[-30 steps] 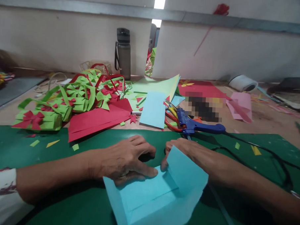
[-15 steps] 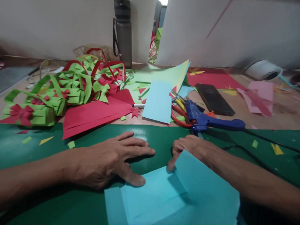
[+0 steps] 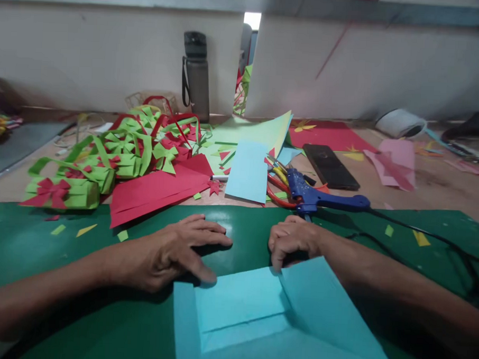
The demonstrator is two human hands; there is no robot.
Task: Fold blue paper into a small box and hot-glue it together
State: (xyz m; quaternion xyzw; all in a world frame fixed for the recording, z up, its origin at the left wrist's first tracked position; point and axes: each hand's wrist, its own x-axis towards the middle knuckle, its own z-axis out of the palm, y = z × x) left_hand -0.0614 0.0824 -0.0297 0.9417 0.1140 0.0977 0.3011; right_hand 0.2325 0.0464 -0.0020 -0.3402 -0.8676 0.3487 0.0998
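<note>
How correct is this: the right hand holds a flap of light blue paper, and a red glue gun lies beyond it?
One mistake: the glue gun is blue, not red, as the head view shows. It lies beyond the right hand, which holds a flap of light blue paper.

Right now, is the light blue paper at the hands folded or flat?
Folded: light blue paper shows creased flaps, its right flap lifted off the green mat, right hand gripping its corner.

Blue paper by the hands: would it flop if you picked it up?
Probably floppy and light: the blue paper looks like a thin sheet, and its flap stands bent up at the right hand. It likely keeps creases, since folded edges show. Pushed, it may slide on the shiny green mat.
</note>
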